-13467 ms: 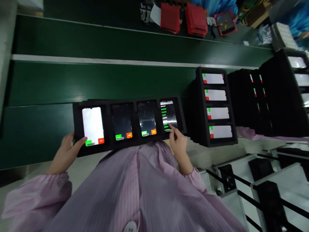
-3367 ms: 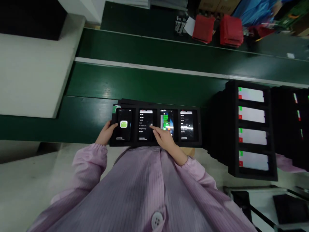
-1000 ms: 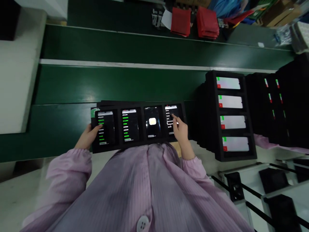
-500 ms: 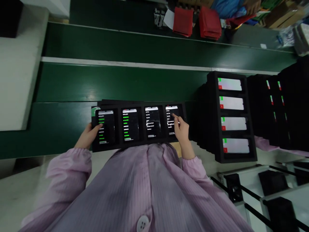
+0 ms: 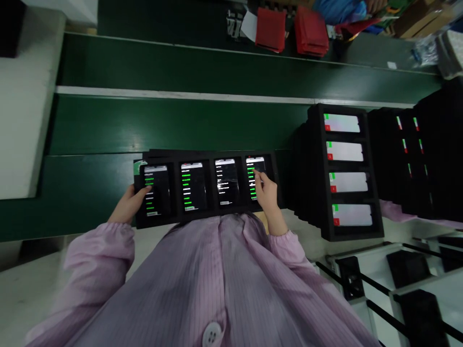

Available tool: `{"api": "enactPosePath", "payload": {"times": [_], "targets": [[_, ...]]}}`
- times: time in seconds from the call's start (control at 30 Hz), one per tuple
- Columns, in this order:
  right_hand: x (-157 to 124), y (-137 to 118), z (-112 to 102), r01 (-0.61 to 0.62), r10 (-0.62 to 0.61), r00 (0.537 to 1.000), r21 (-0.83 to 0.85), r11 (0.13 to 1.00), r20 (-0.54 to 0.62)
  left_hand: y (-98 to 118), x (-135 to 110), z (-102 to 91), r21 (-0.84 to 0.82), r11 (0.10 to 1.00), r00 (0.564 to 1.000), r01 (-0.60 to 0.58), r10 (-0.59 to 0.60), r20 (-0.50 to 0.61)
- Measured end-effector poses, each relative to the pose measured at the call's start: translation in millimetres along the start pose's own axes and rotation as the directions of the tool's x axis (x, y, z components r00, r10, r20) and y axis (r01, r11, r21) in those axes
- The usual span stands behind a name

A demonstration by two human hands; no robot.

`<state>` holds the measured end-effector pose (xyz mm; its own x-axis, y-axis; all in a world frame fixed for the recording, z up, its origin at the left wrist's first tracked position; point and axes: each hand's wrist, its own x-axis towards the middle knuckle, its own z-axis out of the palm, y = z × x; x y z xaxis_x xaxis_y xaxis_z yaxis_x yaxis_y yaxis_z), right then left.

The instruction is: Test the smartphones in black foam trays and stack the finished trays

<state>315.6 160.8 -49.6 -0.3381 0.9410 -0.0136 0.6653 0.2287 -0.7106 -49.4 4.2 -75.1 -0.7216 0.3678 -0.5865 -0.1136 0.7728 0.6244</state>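
A black tray (image 5: 175, 192) lies along the near edge of the green bench, holding several phones in separate slots, screens lit. My left hand (image 5: 127, 203) grips its left end, thumb over the edge of the leftmost phone (image 5: 159, 190); the other fingers are hidden beneath. With the index finger stretched out, my right hand (image 5: 266, 193) is at the screen of the rightmost phone (image 5: 259, 164) and holds nothing. That screen shows green and white lines, as do the leftmost phone and the second phone (image 5: 195, 185). The third phone (image 5: 228, 180) shows white text only.
To the right stands a stack of black trays (image 5: 327, 226), its top one holding white devices with green and red labels. More dark trays (image 5: 390, 183) stand beyond. Red pouches (image 5: 270, 29) lie at the back, near another person's hand (image 5: 376, 5). A pale board (image 5: 29, 120) is at left.
The rightmost phone's screen has switched from a white text menu to green and white lines. My right index finger remains over it. The view has shifted slightly.
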Motion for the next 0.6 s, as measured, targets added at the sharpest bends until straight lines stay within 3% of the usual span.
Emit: {"api": "enactPosePath", "payload": {"times": [0.2,0.47,0.6], "targets": [[2.5,-28.3,29.7,0.146,-0.149,0.967,0.028,0.989,0.207,-2.2,0.0,0.1,-0.003,1.000,1.000,-0.020,0.020,0.008],[15.1,-47.9,42.2,0.128,-0.088,0.956,-0.131,0.983,0.278,-2.3,-3.3,1.4,-0.038,0.999,0.999,-0.028,0.028,0.015],[11.5,-73.5,52.8,0.214,-0.154,0.897,-0.102,0.971,0.414,-1.1,-3.6,1.9,-0.038,0.999,1.000,-0.024,0.024,-0.001]]}}
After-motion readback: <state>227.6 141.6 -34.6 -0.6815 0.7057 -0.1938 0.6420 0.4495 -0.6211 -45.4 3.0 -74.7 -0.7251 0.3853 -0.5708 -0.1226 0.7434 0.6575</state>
